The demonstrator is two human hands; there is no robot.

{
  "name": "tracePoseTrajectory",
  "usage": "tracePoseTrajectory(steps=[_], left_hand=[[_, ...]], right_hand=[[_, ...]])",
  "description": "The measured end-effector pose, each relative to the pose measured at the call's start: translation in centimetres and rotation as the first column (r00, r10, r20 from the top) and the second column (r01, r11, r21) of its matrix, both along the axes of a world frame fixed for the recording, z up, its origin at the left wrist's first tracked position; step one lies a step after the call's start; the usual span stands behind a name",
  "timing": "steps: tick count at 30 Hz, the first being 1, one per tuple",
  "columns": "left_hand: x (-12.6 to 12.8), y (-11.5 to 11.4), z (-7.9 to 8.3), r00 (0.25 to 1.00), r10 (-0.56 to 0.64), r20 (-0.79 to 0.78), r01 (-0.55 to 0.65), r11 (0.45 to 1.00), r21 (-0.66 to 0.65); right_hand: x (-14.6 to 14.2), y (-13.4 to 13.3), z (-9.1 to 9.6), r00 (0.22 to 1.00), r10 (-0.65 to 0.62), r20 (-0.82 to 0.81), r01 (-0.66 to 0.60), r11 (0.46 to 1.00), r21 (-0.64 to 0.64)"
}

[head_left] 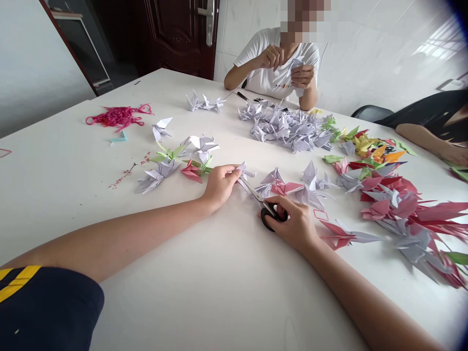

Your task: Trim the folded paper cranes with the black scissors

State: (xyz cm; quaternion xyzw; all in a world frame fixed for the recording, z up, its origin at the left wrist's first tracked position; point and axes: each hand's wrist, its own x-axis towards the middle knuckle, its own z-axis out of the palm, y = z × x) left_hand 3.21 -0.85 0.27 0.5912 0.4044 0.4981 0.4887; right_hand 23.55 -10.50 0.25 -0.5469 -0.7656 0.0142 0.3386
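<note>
My left hand [222,186] pinches a pale lilac paper crane [245,171] between thumb and fingers, a little above the white table. In my right hand [295,219] are scissors [270,213] with black handles, my fingers through the loops. Their blades point up and left and reach the crane at my left fingertips; whether they touch the paper I cannot tell. Left of my left hand lie a red and green crane [192,170] and a lilac crane [160,174]. Just beyond the scissors rests a pink crane [286,187] among lilac ones.
A heap of lilac cranes [292,127] lies at the far side, before a person [272,63] holding a folded paper piece. Red and mixed cranes [397,195] pile up on the right, near another person's arm [431,141]. Pink thread [119,117] sits at the far left.
</note>
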Motion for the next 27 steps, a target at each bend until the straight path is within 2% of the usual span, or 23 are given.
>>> tracePoseTrajectory(steps=[13,21,27], left_hand=[[0.02,-0.29,0.51,0.999,0.025,-0.039,-0.025,1.000,0.009],[-0.02,-0.41,0.67,1.000,0.008,-0.009,-0.007,1.000,0.026],[-0.03,-0.36,0.64,1.000,0.008,-0.016,-0.008,1.000,0.020]], right_hand=[[0.20,0.20,-0.24,0.999,-0.052,0.015,0.053,0.998,-0.032],[0.11,0.19,-0.12,0.997,-0.076,-0.001,0.076,0.996,-0.042],[0.18,0.22,-0.16,0.998,-0.063,-0.002,0.063,0.997,-0.039]])
